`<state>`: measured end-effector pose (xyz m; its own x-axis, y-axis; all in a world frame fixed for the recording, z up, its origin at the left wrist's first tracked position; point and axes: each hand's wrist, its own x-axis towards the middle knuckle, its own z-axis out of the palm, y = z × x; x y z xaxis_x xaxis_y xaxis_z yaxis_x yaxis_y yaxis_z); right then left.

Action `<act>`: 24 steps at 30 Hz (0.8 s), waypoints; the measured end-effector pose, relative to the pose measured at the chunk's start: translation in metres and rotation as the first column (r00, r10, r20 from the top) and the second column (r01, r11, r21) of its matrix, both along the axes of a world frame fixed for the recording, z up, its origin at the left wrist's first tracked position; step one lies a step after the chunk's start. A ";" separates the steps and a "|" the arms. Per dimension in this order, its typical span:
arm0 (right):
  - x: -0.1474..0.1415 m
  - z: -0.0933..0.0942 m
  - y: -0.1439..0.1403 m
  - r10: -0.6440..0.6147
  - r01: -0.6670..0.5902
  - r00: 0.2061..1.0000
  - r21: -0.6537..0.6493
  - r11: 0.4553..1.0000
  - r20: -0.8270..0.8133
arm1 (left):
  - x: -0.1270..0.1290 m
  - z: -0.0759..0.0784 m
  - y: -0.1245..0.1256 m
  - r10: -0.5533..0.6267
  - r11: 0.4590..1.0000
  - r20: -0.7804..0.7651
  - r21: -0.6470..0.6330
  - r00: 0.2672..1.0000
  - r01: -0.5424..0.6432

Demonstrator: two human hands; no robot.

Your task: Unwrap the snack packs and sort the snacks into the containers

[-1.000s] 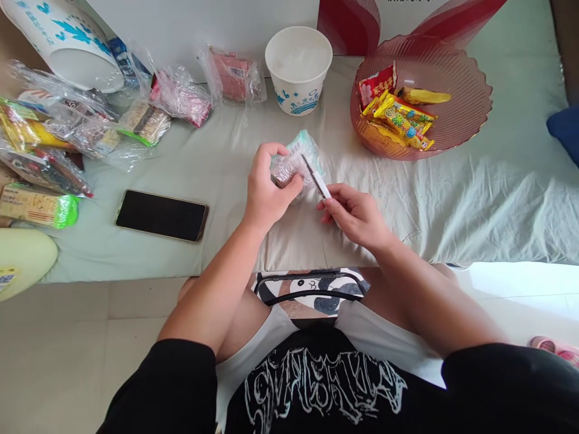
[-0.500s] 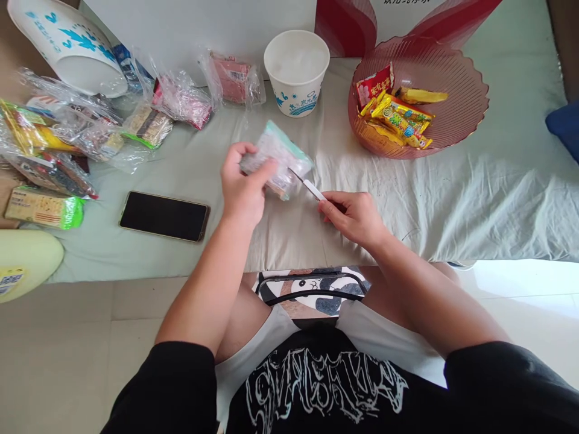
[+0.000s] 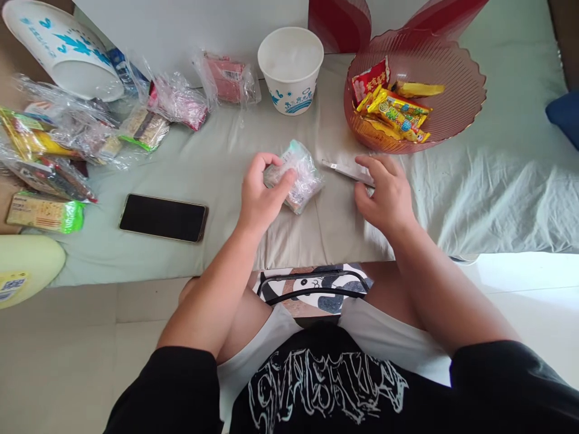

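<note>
A: Item one, left hand (image 3: 259,202)?
B: Grip clamped on a clear-wrapped snack packet (image 3: 296,175), held just above the bed sheet (image 3: 474,193), left of the pink bowl (image 3: 418,90).

A: Item two, right hand (image 3: 384,193)?
B: Fingers loosely spread, palm down, resting on a small white cutter (image 3: 346,170) that lies flat on the sheet just below the bowl's rim; not gripped.

A: Bowl contents?
B: Several single red and yellow snack bars (image 3: 398,111), loose.

A: Stock left of the bowl?
B: White paper tub (image 3: 291,69) near it; further left, a heap of bagged packets (image 3: 67,138), apparently still sealed; black phone (image 3: 163,217) lower left.

A: Progress?
B: Judged partial: some bars are in the bowl, one packet in hand not emptied, many waiting.
</note>
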<state>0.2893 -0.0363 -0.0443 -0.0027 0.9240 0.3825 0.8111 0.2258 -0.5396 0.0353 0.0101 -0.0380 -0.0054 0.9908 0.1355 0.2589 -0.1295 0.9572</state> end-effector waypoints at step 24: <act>-0.011 0.030 -0.023 0.306 -0.307 0.951 0.256 0.917 0.043 | -0.038 0.030 0.002 -0.277 0.944 -0.438 0.041 0.855 0.327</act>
<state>0.2779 -0.0591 -0.0143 -0.2710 0.7481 0.6058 0.6808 0.5939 -0.4287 -0.0026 0.0124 -0.0081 0.3736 0.9128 0.1648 0.5637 -0.3645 0.7412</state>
